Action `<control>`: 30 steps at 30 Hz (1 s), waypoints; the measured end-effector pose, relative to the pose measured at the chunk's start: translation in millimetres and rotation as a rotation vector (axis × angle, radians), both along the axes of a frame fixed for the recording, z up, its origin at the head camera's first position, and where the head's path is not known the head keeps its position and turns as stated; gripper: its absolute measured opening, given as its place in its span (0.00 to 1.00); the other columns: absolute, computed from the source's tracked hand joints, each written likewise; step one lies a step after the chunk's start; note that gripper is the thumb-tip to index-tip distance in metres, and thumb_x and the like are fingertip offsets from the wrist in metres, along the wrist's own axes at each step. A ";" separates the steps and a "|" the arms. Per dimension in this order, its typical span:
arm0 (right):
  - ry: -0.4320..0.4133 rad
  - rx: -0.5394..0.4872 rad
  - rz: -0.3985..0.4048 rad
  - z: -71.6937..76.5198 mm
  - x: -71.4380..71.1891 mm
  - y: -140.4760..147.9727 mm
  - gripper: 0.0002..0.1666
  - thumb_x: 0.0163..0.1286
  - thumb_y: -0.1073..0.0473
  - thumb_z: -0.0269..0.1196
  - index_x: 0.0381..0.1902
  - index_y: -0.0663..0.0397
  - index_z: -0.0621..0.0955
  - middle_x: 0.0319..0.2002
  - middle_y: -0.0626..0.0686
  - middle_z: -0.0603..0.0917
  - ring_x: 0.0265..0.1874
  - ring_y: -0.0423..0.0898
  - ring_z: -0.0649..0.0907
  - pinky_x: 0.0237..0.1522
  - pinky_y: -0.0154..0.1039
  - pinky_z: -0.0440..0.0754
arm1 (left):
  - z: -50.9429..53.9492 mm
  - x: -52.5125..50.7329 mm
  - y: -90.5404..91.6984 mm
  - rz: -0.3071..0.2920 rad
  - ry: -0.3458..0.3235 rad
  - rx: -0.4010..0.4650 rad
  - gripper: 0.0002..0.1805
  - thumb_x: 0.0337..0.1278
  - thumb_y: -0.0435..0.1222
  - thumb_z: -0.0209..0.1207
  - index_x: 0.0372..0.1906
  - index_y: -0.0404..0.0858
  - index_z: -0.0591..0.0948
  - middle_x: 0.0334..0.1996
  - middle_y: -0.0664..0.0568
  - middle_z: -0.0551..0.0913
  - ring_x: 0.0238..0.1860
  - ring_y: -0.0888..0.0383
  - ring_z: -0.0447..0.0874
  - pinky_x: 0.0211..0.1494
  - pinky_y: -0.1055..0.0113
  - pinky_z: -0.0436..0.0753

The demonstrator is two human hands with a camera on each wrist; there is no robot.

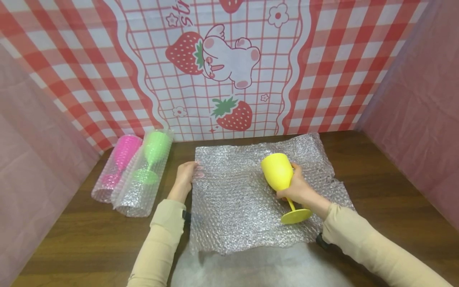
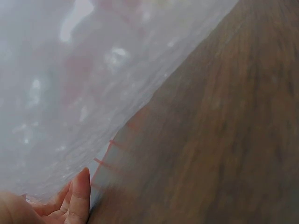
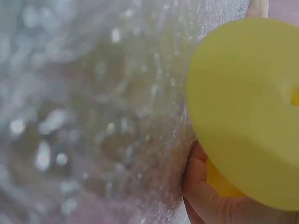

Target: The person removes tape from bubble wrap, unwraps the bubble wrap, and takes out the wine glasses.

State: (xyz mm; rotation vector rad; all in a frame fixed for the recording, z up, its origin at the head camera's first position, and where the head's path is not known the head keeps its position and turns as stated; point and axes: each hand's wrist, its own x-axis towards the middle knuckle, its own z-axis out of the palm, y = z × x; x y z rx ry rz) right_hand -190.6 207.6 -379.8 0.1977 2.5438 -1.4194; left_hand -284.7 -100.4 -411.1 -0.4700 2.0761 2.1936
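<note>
A yellow goblet [image 1: 277, 172] is tilted over a sheet of bubble wrap [image 1: 229, 203], its bowl pointing away and its round foot towards the wearer. My right hand [image 1: 299, 188] grips it around the lower bowl and upper stem. In the right wrist view the goblet's foot [image 3: 243, 102] hides much of that hand's fingers [image 3: 198, 179]. At the sheet's left edge, my left hand [image 1: 184, 175] pinches the bubble wrap near its far corner. The left wrist view shows those fingers [image 2: 79, 196] against the edge of the film, partly cut off by the frame.
On the left of the wooden table [image 1: 71, 243] lie a pink goblet [image 1: 125, 153] and a green goblet [image 1: 156, 145], each rolled in bubble wrap, side by side. Behind stands a red checked cloth [image 1: 333, 59] with strawberries. Pink fabric [image 1: 416, 103] hangs at both sides.
</note>
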 end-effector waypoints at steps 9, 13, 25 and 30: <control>0.008 -0.059 -0.020 1.3 -1.5 2.7 0.65 0.42 0.72 0.64 0.66 0.61 0.32 0.49 0.74 0.62 0.22 0.47 0.78 0.26 0.37 0.82 | 0.6 0.1 -0.3 -0.011 0.000 0.002 0.19 0.60 0.31 0.46 0.52 0.23 0.71 0.20 0.56 0.77 0.16 0.65 0.76 0.21 0.77 0.78; 0.011 -0.090 -0.020 1.6 -1.8 4.6 0.64 0.43 0.72 0.63 0.66 0.63 0.32 0.51 0.76 0.60 0.23 0.48 0.78 0.27 0.37 0.82 | 0.4 0.3 -0.1 -0.010 0.002 0.006 0.18 0.60 0.31 0.46 0.52 0.23 0.71 0.20 0.56 0.77 0.16 0.65 0.76 0.22 0.77 0.78; 0.010 -0.137 -0.050 7.6 -0.7 11.8 0.61 0.47 0.70 0.63 0.66 0.64 0.34 0.52 0.72 0.59 0.28 0.49 0.77 0.31 0.39 0.83 | -1.5 -0.1 -0.4 -0.016 -0.004 0.004 0.19 0.59 0.31 0.46 0.52 0.23 0.72 0.18 0.57 0.78 0.15 0.65 0.76 0.21 0.77 0.77; 0.017 -0.163 -0.044 10.9 0.6 13.9 0.57 0.48 0.69 0.62 0.65 0.68 0.38 0.48 0.68 0.62 0.24 0.47 0.76 0.28 0.37 0.81 | -0.9 -0.3 -1.4 -0.020 0.004 0.007 0.19 0.59 0.31 0.46 0.52 0.23 0.71 0.18 0.58 0.78 0.15 0.65 0.77 0.21 0.76 0.78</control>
